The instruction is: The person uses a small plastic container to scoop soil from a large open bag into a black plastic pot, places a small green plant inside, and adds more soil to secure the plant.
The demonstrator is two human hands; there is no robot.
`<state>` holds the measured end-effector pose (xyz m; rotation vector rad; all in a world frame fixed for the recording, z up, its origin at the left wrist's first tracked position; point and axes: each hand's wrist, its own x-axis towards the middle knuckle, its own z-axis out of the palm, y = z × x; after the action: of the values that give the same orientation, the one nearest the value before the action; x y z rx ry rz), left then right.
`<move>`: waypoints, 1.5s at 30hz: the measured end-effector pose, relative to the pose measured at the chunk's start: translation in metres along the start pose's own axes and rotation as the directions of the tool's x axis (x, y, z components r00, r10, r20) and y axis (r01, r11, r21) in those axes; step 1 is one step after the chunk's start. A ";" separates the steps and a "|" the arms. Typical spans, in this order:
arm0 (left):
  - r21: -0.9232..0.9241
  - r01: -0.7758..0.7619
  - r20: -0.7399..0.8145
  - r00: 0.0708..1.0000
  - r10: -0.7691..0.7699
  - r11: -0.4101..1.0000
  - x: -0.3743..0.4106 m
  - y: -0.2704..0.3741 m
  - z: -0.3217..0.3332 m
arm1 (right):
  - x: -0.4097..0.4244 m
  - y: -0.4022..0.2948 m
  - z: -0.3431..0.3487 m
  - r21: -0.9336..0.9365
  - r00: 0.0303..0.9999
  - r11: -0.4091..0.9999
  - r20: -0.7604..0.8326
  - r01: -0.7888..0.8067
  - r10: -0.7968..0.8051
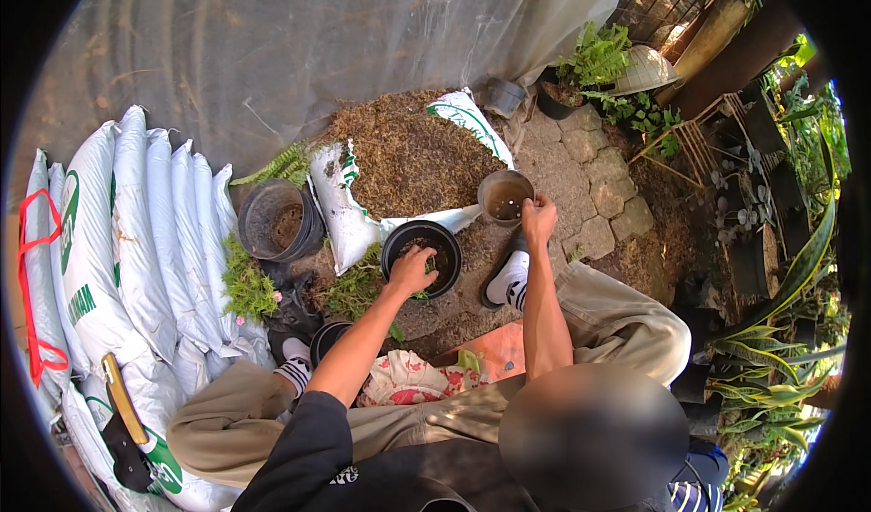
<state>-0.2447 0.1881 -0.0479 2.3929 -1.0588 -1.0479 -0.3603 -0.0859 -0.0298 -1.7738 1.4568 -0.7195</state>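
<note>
My left hand [412,271] reaches into a black plastic plant pot [451,280], its fingers spread over the dark soil inside. A bit of green shows beside the fingertips; whether they touch it I cannot tell. With my right hand [539,218] I grip the rim of a smaller grey-brown pot [491,202], tilted so its inside faces up, with a few pale spots at its bottom. Just beyond both pots, a torn-open white sack [340,222] lies spread under a heap of brown, crumbly potting mix [422,154].
Full white sacks [129,240] stand in a row at left, a wooden-handled blade [124,400] on them. Stacked black pots [275,216] and a flowering plant [248,284] sit beside them. A plastic sheet [272,42] hangs behind. Potted plants [769,376] line the right.
</note>
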 end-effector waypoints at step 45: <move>-0.071 0.091 -0.277 0.955 -0.107 0.993 0.008 -0.020 0.015 | -0.043 -0.088 0.076 -0.072 0.987 0.985 -0.014 0.157 -0.159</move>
<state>-0.2425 0.1957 -0.0724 2.4766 -0.8067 -0.7275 -0.2584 -0.0211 -0.0025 -1.9579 1.3806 -0.7768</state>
